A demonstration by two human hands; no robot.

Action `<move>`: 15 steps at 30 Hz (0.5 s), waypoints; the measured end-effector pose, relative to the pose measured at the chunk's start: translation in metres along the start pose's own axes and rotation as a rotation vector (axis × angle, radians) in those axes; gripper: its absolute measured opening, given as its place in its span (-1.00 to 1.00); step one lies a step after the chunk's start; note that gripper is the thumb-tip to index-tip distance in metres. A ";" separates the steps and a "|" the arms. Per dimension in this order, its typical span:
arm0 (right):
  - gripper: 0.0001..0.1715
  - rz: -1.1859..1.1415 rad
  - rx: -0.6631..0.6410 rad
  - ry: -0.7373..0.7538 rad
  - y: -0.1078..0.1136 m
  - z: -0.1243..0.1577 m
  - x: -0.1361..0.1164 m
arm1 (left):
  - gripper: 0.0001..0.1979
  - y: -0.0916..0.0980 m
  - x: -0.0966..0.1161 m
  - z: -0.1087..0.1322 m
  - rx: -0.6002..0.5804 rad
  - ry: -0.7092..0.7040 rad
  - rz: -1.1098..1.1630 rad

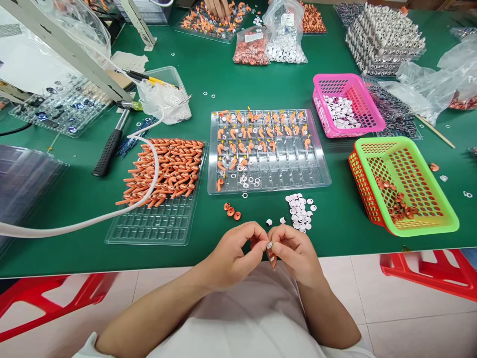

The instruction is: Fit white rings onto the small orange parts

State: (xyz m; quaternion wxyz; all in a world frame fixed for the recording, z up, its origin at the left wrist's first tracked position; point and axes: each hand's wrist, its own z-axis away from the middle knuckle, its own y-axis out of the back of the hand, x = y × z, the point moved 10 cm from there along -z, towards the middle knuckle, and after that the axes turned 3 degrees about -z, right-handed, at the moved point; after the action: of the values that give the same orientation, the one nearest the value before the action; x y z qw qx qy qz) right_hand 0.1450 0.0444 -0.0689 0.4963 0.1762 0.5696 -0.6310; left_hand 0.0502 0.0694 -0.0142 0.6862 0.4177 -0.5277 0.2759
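Note:
My left hand (240,253) and my right hand (296,253) meet at the table's front edge, thumbs and forefingers pinched together. Between the right fingertips shows a small whitish, shiny piece (270,245). Just below it pokes out part of an orange piece (274,260), mostly hidden by the right fingers. Whatever the left fingertips pinch is too small to make out. Just beyond the hands lie several orange cup-shaped pieces (230,212) and a scatter of white discs (299,213). Farther off, a clear compartment tray (290,174) carries orange hooked parts and loose white rings.
Left stands a tray (149,231) stacked with orange parts, crossed by a white cable (154,174). A hammer (108,151) lies behind it. Right are a pink basket (372,119) and a green basket (439,223). A co-worker's hand (219,7) reaches in at the back.

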 end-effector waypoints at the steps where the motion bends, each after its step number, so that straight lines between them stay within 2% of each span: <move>1: -0.74 -0.021 -0.013 -0.004 -0.001 0.000 0.001 | -0.84 0.001 0.000 0.000 0.014 -0.002 -0.025; 5: -0.76 -0.050 -0.047 -0.008 -0.003 0.002 0.001 | -0.85 0.011 0.003 -0.004 0.099 -0.023 -0.195; 7: -0.75 -0.044 -0.060 -0.003 -0.005 0.004 -0.002 | -0.86 0.022 0.007 -0.007 0.168 -0.050 -0.320; 12: -0.75 0.009 -0.096 -0.001 -0.011 0.007 -0.005 | -0.90 0.070 0.023 -0.028 0.456 -0.112 -0.701; 15: -0.73 0.029 -0.121 -0.008 -0.015 0.007 -0.002 | -0.89 0.091 0.020 -0.052 0.524 -0.062 -0.860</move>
State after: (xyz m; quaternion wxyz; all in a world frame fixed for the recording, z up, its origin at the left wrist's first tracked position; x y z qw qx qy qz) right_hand 0.1360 0.0369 -0.0567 0.5173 0.1518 0.6021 -0.5889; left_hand 0.0068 0.1590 0.0257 0.5937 0.7636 -0.2412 0.0789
